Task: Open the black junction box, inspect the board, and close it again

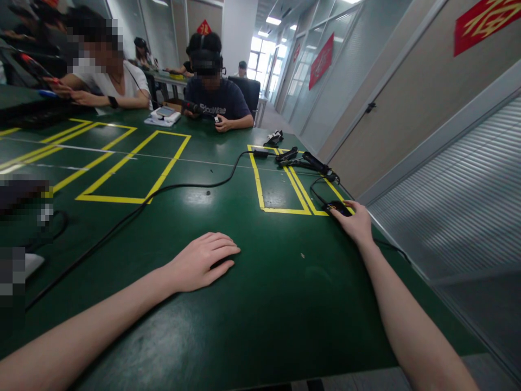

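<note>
My left hand [207, 259] lies palm down on the green table [268, 304], its fingers stretched out and nothing in it. Farther off, at the table's right side, my right hand [359, 221] has its thumb and fingers around a small flat black object [337, 207]. That object bears a small yellowish mark, and my hand covers part of it, so its kind cannot be made out. A thin black cable [315, 187] loops beside it. Just beyond lies a black jointed device [309, 162], apart from my hand.
A long black cable [175, 187] crosses the table from lower left to a small black box [261, 154]. Yellow tape [285, 210] outlines rectangles. A white device [163, 114] stands at the far side, where two people sit. A wall with blinds [459, 190] borders the right.
</note>
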Motion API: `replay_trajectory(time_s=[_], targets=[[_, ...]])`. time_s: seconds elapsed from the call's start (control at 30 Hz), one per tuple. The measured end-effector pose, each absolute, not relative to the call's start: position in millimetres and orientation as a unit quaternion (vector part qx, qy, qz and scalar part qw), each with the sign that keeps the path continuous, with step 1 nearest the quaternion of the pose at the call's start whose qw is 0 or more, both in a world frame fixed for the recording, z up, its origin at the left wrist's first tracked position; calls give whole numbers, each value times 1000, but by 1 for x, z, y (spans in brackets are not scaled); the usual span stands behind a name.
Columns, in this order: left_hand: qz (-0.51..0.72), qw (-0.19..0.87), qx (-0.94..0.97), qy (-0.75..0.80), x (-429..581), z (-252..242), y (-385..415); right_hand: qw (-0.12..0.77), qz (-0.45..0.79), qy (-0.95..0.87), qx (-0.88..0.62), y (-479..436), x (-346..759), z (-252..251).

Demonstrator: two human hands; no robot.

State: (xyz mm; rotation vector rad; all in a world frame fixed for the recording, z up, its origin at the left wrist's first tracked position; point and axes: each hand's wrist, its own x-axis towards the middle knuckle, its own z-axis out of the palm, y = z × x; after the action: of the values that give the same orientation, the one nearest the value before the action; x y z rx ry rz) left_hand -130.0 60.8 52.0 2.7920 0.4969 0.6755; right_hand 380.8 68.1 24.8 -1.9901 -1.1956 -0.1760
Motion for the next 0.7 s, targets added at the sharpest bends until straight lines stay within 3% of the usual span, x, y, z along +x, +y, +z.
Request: replay_trajectory(time_s=[0.43, 0.7], targets=[[238, 114, 950, 165, -131, 54, 60, 322, -62, -512, -794, 62, 368, 40], [230, 122, 950, 171, -131, 55, 60, 345, -53, -498, -794, 63, 360, 43]])
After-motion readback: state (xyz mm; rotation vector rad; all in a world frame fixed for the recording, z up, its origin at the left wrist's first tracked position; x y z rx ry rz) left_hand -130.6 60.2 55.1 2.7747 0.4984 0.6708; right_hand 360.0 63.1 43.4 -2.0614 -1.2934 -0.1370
